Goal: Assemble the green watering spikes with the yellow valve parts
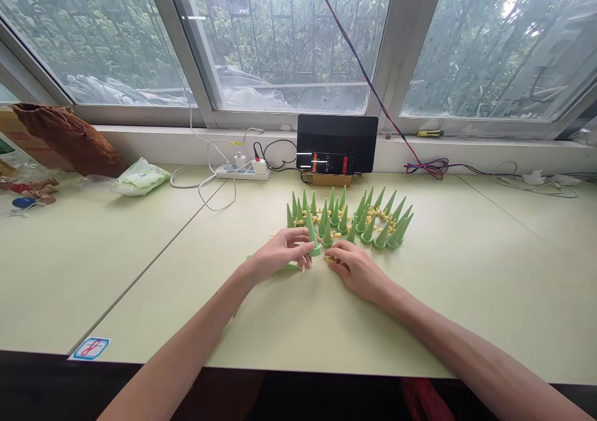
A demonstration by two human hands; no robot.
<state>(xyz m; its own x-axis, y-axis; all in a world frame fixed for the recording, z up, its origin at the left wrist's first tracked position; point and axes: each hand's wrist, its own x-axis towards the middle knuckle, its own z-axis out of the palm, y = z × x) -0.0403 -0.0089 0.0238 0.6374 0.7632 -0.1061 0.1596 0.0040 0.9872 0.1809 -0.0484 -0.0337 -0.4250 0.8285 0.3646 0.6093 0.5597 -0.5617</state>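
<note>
My left hand (284, 250) grips a green cone (311, 231) with a round base, held upright with its tip pointing up. Just to the right, my right hand (354, 268) has its fingers closed on a small yellow piece (329, 259) close to the table top; its exact kind is too small to tell. Beyond both hands stand several more green cones (380, 237), set in loops and upright on their bases. Small yellow pieces (382, 216) lie among them. Partly hidden under my left hand, another green piece (293, 266) lies on the table.
A dark tablet-like screen (336, 135) leans at the window, with a phone (332, 163) before it. Left of it are a power strip (242, 171) and white cables. A wipes pack (142, 177) and brown bag (69, 138) sit far left. Bundled wires (429, 168) lie right.
</note>
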